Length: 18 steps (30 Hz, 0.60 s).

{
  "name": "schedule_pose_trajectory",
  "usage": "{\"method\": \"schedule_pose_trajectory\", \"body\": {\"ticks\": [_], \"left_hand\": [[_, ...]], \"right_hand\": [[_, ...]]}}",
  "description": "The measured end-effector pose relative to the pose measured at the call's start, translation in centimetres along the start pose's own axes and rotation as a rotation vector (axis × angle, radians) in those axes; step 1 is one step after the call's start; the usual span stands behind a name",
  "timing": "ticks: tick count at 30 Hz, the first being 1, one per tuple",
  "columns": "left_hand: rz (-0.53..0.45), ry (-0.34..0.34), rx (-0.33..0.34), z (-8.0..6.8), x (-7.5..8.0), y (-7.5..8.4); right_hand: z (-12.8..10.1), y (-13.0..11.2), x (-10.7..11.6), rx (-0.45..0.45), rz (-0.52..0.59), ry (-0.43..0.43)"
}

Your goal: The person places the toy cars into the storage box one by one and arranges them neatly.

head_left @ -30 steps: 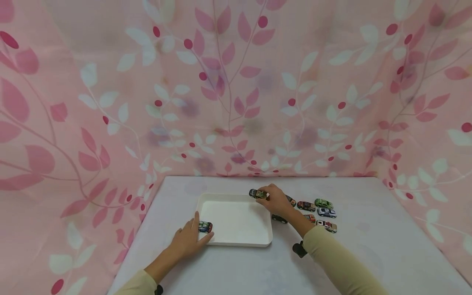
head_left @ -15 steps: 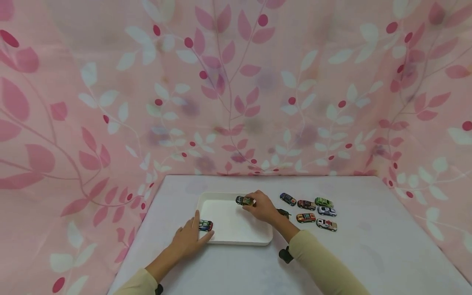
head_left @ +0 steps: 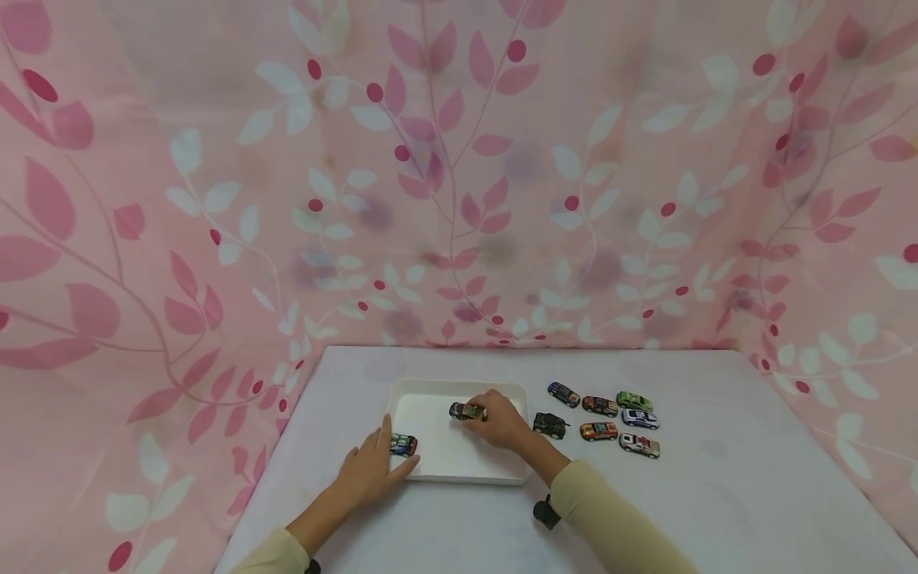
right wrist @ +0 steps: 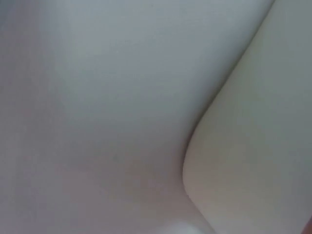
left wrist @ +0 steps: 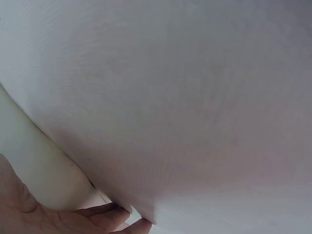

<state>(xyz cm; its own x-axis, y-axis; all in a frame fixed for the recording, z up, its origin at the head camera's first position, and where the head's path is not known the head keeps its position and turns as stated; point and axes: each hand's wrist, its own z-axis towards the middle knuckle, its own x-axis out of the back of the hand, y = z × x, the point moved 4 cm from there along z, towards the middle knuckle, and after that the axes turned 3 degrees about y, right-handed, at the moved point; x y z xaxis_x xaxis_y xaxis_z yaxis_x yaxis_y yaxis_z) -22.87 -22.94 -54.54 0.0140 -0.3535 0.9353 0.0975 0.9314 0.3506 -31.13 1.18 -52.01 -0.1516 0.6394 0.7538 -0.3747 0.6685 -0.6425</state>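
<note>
On the near left of the white cloth-covered table (head_left: pixel 717 494), the left hand (head_left: pixel 369 472) lies against the near left corner of the shallow white rectangular plastic tray (head_left: pixel 430 470), thumb up along the tray's left wall and fingers lying along its near edge; a small blue and red toy car (head_left: pixel 403 445) sits inside that corner, just beside the fingers, though whether they pinch it or merely touch it cannot be told. Further right, the right hand (head_left: pixel 498 420) reaches over the tray's floor and grasps a small dark green and yellow toy car (head_left: pixel 466 411) with curled fingertips, low over the middle of the tray near its far wall. Right of the tray, on the bare cloth, a black toy car (head_left: pixel 550 425) stands just beside the tray's right wall, and a loose cluster of six more toy cars (head_left: pixel 611 414) stands beyond it in two short rows. Behind the table hangs a pink curtain with leaf print (head_left: pixel 215 199). Both wrist views show only blurred white surface.
</note>
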Motion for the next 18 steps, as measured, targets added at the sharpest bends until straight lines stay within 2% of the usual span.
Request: {"method": "schedule_pose_trajectory", "body": {"ticks": [6, 12, 18], "left_hand": [[0.006, 0.007, 0.0, -0.1, 0.1, 0.1], [0.009, 0.006, 0.0, -0.1, 0.2, 0.3], [0.011, -0.012, 0.009, -0.1, 0.4, 0.3]], "right_hand": [[0.2, -0.3, -1.1, -0.03, -0.017, -0.019], [0.5, -1.0, -1.9, -0.068, 0.013, -0.045], [1.2, -1.9, -3.0, -0.031, -0.006, -0.04]]}}
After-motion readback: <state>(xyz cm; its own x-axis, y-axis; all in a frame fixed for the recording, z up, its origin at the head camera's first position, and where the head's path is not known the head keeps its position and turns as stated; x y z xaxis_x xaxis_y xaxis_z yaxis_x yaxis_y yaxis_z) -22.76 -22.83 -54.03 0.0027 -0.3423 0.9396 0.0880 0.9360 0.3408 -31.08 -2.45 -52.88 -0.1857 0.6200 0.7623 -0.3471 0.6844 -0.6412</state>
